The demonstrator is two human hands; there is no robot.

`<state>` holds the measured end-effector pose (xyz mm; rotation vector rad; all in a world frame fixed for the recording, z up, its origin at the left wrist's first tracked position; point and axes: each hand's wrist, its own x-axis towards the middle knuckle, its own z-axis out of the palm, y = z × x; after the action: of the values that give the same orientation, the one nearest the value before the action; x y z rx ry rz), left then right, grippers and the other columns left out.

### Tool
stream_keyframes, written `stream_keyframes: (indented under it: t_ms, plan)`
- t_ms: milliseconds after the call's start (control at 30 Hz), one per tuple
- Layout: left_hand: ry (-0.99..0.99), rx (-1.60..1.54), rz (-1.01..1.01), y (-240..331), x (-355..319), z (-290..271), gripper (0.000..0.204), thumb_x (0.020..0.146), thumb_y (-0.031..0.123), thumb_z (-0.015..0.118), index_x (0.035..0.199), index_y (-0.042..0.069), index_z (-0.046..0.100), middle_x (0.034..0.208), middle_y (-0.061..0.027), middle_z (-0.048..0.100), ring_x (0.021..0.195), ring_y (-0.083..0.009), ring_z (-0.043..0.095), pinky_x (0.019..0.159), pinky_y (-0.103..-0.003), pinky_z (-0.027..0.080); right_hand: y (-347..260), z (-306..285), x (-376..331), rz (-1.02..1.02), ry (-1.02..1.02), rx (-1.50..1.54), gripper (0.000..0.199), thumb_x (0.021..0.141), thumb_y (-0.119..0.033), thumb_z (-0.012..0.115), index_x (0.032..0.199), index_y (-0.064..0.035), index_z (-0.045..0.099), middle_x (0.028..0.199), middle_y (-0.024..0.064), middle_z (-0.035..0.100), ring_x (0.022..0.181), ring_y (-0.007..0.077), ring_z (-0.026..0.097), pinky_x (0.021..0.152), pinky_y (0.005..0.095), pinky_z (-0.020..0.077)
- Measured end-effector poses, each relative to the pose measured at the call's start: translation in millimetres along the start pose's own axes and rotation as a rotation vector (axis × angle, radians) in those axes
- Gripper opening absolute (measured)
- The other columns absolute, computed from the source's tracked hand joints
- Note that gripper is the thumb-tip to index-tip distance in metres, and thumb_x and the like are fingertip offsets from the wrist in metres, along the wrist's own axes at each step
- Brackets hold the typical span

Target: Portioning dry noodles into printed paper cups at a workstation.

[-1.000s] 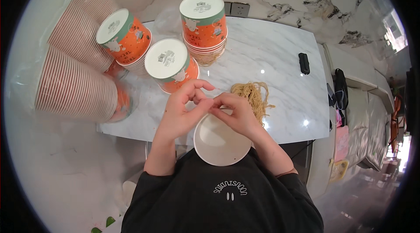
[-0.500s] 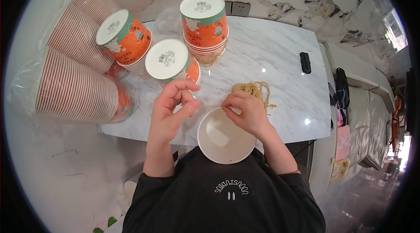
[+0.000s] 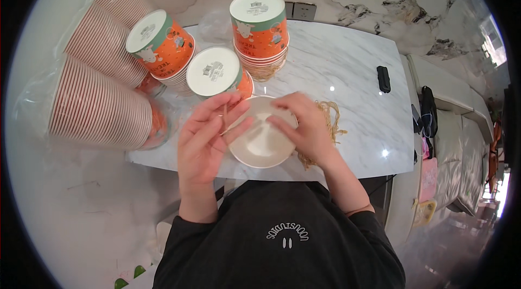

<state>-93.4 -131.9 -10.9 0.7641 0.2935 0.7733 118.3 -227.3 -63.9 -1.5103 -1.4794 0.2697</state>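
**Two hands at a pale bowl on a marble table**

From the head view I see a pale round bowl (image 3: 261, 140) at the near edge of the marble table (image 3: 353, 66), held between both hands. My left hand (image 3: 203, 145) lies against its left rim, fingers loosely spread and only partly curled, with a thin strand pinched near the fingertips. My right hand (image 3: 304, 126) rests over the right rim, fingers bent down onto the bowl's upper face; whether they clamp it I cannot tell. A heap of tan rubber bands (image 3: 331, 118) lies just beside and partly under the right hand. Beyond the bowl stand orange paper cups with white lids: one just behind it (image 3: 217, 75), a tilted stack (image 3: 160, 45), an upright stack (image 3: 260, 26). Sleeves of striped cups (image 3: 100, 107) lie at left. A small black object (image 3: 383, 78) lies well apart at right.
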Motion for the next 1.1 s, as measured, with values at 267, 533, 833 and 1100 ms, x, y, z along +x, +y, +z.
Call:
stream_keyframes:
  t_ms: [267,533,833,1100]
  plan:
    - [-0.061,-0.074,-0.067,-24.1,11.0,20.8,0.046,0.101,0.001,0.048,0.147,-0.007,0.043,0.153,-0.022,0.044,0.144,-0.038,0.044,0.119,-0.048,0.04,-42.6,27.1,-27.4,0.372,-0.188,0.878,0.024,0.094,-0.014,0.076,0.108,0.0023,0.065,0.092,0.0062,0.071,0.085,0.0102,0.067,0.077,0.0264,0.0526]
    - [0.09,0.159,0.022,-29.1,19.6,3.2,0.045,0.099,-0.002,0.058,0.143,-0.005,0.05,0.143,-0.0181,0.056,0.133,-0.0317,0.057,0.109,-0.04,0.051,-47.7,-28.3,-43.1,0.464,-0.365,0.792,0.013,0.093,-0.008,0.074,0.103,-0.0005,0.077,0.096,0.0125,0.075,0.091,0.018,0.072,0.081,0.0282,0.0542]
    - [-0.419,1.176,-0.204,-21.8,-19.6,18.5,0.017,0.091,0.009,0.071,0.106,0.001,0.072,0.09,-0.0139,0.074,0.081,-0.0249,0.074,0.075,-0.033,0.057,-45.4,-54.0,-52.9,-0.259,-0.299,0.688,0.01,0.084,-0.009,0.075,0.092,-0.0093,0.081,0.11,0.0146,0.073,0.114,0.0315,0.062,0.105,0.049,0.0421]
    - [-0.247,0.778,-0.238,-31.9,-32.4,27.7,0.045,0.075,0.002,0.087,0.117,0.002,0.07,0.109,-0.0068,0.07,0.088,-0.0149,0.071,0.08,-0.029,0.059,-70.5,-69.4,-56.1,0.214,-0.362,0.66,0.026,0.104,-0.019,0.048,0.107,-0.0003,0.066,0.1,0.0144,0.063,0.092,0.0288,0.063,0.083,0.0359,0.0482]
